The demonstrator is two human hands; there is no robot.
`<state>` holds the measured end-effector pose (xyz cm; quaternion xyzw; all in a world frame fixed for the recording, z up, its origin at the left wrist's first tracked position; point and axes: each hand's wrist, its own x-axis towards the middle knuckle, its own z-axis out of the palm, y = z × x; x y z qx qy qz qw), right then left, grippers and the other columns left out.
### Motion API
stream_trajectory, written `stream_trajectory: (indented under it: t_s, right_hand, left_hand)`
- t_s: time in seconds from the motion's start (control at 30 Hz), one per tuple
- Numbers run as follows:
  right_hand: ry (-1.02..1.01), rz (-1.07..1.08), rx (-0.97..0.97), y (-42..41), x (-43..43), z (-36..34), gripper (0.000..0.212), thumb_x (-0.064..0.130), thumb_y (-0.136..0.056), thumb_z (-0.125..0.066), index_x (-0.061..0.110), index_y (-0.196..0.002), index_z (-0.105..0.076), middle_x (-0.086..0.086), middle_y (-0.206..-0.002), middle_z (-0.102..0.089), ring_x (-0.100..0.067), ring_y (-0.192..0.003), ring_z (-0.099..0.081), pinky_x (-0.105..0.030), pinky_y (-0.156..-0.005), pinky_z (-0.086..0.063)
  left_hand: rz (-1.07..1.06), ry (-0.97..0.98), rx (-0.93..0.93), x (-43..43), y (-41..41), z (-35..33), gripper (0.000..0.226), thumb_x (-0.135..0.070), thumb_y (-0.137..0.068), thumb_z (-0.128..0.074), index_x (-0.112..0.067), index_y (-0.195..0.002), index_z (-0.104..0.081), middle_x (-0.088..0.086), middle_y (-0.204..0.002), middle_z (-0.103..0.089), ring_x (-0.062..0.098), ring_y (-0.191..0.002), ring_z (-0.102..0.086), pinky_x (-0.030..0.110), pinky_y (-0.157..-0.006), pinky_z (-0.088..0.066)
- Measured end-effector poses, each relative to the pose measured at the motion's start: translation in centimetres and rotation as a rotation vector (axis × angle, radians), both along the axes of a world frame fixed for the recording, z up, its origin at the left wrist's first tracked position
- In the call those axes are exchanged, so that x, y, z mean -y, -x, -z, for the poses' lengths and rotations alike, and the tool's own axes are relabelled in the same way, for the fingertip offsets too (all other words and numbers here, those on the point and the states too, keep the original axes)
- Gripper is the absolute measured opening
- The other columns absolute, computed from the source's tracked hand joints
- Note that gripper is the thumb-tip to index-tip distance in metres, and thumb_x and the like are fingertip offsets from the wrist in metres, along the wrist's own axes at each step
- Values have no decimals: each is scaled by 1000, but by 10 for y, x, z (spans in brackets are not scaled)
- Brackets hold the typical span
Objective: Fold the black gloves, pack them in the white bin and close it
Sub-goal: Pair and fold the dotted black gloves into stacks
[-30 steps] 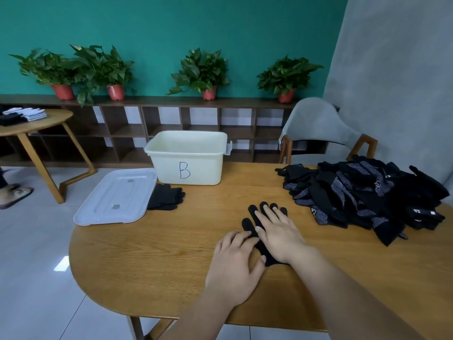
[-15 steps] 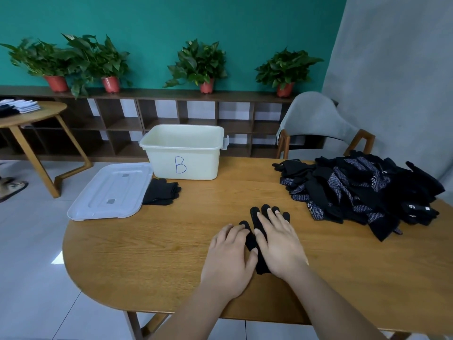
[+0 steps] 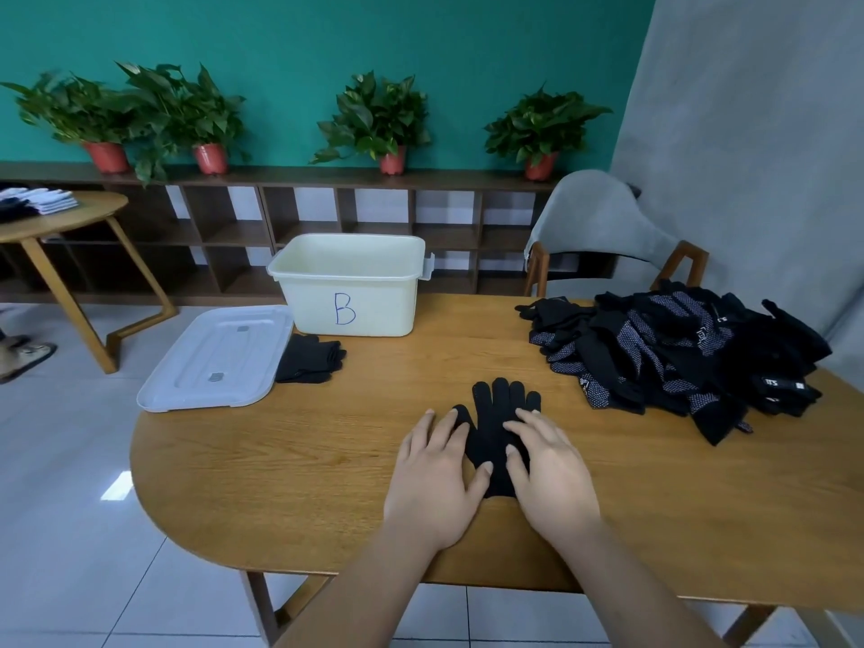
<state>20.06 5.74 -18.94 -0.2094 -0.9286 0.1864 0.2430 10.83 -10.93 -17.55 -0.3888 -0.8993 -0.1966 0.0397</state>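
Both hands, left [image 3: 432,479] and right [image 3: 551,479], lie flat and open, pressing one glove [image 3: 495,427] mid-table. Folded set [image 3: 308,364] beside lid [image 3: 210,362]; pile [image 3: 678,362] untouched, bin [image 3: 350,292] open. Judged early.

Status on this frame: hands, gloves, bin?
Left hand and right hand flat on glove. Bin open, lid off beside it. Nothing in the way.
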Motion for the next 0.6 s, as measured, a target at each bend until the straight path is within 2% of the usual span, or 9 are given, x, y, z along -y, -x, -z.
stream_trajectory:
  t_s: [0.13,0.33,0.4,0.5,0.6]
  right_hand:
    - [-38,-50,14,-13,5,-1,32,33,-104,-58,30,-134,-68,13,-148,-56,-11,-144,-44,-42,-116,-42]
    - [-3,-81,-3,-11,5,1,30,31,-105,-59,30,-134,-68,13,-149,-57,-9,-147,-42,-42,-118,-40]
    - [18,-99,-64,-15,4,-3,26,25,-103,-63,30,-127,-71,15,-140,-62,-8,-140,-48,-40,-112,-46]
    - [-42,-108,-134,-22,5,-10,19,18,-96,-70,30,-109,-76,20,-109,-65,-8,-114,-55,-37,-92,-53]
    - [-80,-117,-66,-22,9,-11,19,26,-90,-72,35,-106,-74,23,-102,-60,-7,-109,-52,-37,-89,-50]
  left_hand:
    - [6,-41,-2,1,1,0,71,-68,-104,-28,-30,-163,-34,-14,-174,-18,16,-162,2,41,-131,-9]
    - [131,-150,15,7,4,0,57,-71,-96,-50,-39,-141,-62,-24,-148,-52,6,-150,-27,42,-124,-27]
    - [132,-161,22,7,6,1,54,-71,-96,-52,-39,-137,-66,-24,-148,-53,5,-150,-28,42,-124,-27]
    - [98,-172,39,6,7,1,52,-66,-100,-51,-37,-142,-63,-20,-159,-45,8,-156,-20,40,-128,-21]
    - [92,-176,33,6,8,3,49,-60,-103,-50,-36,-145,-61,-16,-163,-41,10,-159,-15,41,-128,-21]
